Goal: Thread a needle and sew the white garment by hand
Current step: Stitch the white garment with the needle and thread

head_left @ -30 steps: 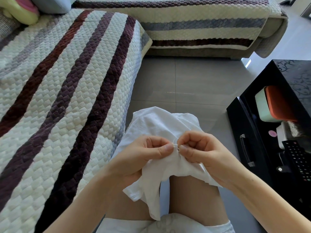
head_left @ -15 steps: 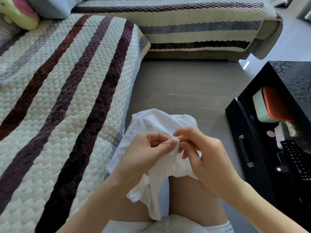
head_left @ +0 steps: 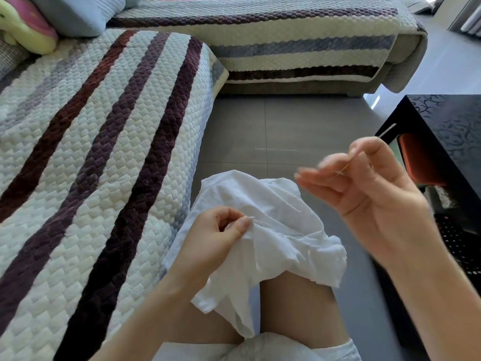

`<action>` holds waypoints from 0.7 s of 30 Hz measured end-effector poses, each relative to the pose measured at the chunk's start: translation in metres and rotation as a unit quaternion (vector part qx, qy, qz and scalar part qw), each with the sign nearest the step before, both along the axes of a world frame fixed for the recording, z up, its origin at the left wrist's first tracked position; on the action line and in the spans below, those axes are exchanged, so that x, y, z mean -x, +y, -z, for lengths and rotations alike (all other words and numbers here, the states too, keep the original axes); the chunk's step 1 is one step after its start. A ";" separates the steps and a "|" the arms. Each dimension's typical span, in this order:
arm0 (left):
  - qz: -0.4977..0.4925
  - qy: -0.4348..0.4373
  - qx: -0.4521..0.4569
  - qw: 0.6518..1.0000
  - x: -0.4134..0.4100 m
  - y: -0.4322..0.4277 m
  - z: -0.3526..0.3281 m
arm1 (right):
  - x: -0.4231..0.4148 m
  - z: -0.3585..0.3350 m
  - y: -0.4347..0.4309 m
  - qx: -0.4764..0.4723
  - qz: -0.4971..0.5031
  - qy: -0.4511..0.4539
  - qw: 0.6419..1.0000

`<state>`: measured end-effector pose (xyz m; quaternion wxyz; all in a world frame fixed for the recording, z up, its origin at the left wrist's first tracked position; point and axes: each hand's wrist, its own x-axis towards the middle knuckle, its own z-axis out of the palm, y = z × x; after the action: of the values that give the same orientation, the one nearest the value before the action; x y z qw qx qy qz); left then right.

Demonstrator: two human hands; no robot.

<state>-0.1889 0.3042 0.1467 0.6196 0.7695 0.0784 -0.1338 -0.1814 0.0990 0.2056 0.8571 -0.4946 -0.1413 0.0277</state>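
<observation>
Across the person's bare knees, nearest the camera, lies the white garment [head_left: 281, 230], crumpled, with one end hanging down between the legs. The left hand [head_left: 216, 233] grips a fold near the cloth's left edge, pinching it between the thumb and curled fingers. The right hand [head_left: 369, 186] is raised above and to the right of the cloth, apart from it and blurred. Its thumb and forefinger pinch a thin needle [head_left: 347, 165], and its other fingers stretch leftward. Whether thread trails from the needle cannot be told. Beyond the knees is a grey tiled floor [head_left: 286, 126]. A striped quilted sofa [head_left: 104, 152] fills the left side, and a black table [head_left: 447, 121] stands on the right with an orange-lidded box [head_left: 416, 162] under its top. At the sofa's far left corner sit a blue cushion [head_left: 75, 14] and a yellow-green plush toy [head_left: 26, 32].
</observation>
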 end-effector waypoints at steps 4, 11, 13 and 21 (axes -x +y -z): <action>0.004 0.024 0.017 1.000 -0.002 0.014 -0.002 | -0.049 0.024 -0.060 0.042 0.076 0.150 0.985; -0.003 0.019 0.024 1.000 0.000 0.026 -0.008 | -0.097 0.104 -0.173 0.575 0.442 0.298 0.621; -0.003 0.022 0.025 0.999 0.001 0.024 -0.009 | -0.093 0.091 -0.142 0.619 0.426 0.195 0.630; 0.008 0.002 0.009 1.000 0.002 0.018 -0.014 | -0.023 0.070 -0.010 0.636 0.083 -0.175 0.747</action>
<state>-0.1905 0.3222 0.1611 0.6255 0.7640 0.0724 -0.1410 -0.1585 0.0891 0.1351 0.3038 -0.9310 -0.1970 -0.0466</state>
